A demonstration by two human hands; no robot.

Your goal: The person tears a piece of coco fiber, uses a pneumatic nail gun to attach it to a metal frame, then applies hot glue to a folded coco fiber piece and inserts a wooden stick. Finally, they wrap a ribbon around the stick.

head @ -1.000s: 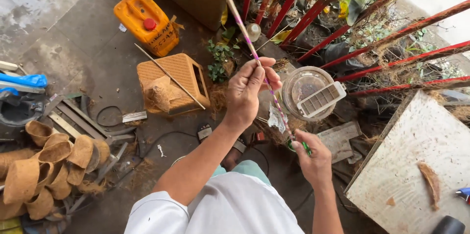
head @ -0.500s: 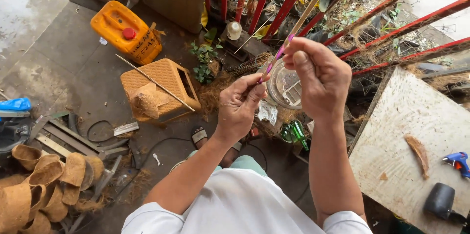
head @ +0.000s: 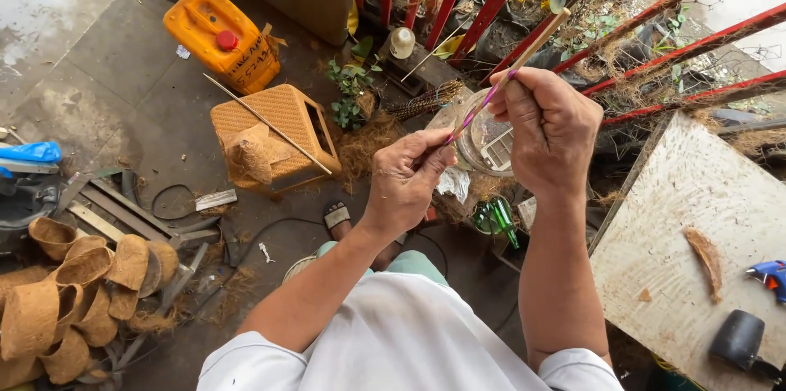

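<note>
Your left hand (head: pixel 407 182) pinches the lower end of the thin stick (head: pixel 514 70); your right hand (head: pixel 553 131) grips it higher, fingers clamped, above the floor (head: pixel 98 55).

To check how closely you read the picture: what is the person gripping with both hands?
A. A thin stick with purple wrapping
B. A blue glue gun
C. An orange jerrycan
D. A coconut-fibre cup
A: the left hand pinches the lower end and the right hand grips the middle of the thin stick, purple-wrapped between them, bare and tan above the right hand.
</note>
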